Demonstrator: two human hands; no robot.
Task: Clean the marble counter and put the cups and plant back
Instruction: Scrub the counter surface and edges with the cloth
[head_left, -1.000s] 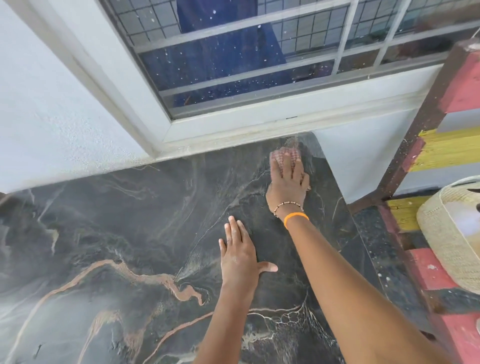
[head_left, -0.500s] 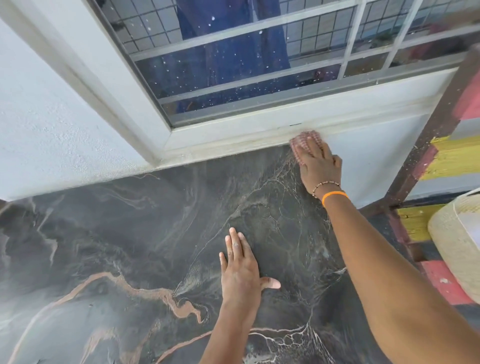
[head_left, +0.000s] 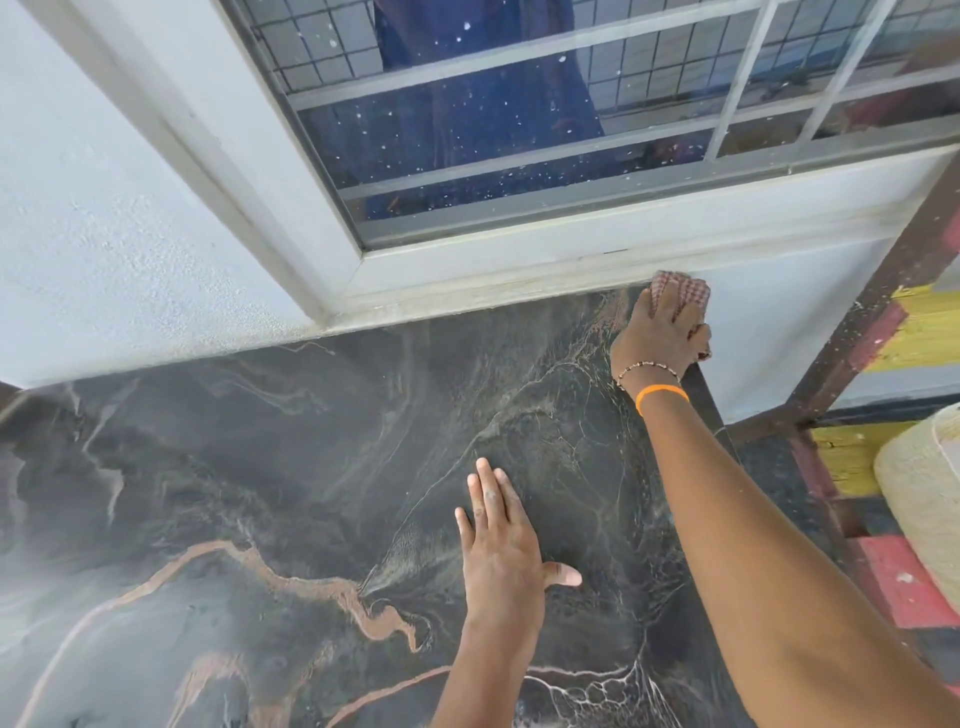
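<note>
The right hand (head_left: 660, 338) presses a checked cloth (head_left: 680, 291) onto the far right corner of the dark marble counter (head_left: 260, 467), fingers curled over it, just below the window sill (head_left: 519, 270). The left hand (head_left: 501, 551) lies flat, holding nothing, fingers together and thumb out, on the marble nearer the person.

I see my right hand (head_left: 660, 338) pressing a reddish checked cloth (head_left: 680, 289) into the marble counter's (head_left: 260, 467) far right corner, against the window sill (head_left: 519, 280). My left hand (head_left: 501, 545) lies flat, fingers spread, on the counter nearer me, well apart from the cloth.
</note>
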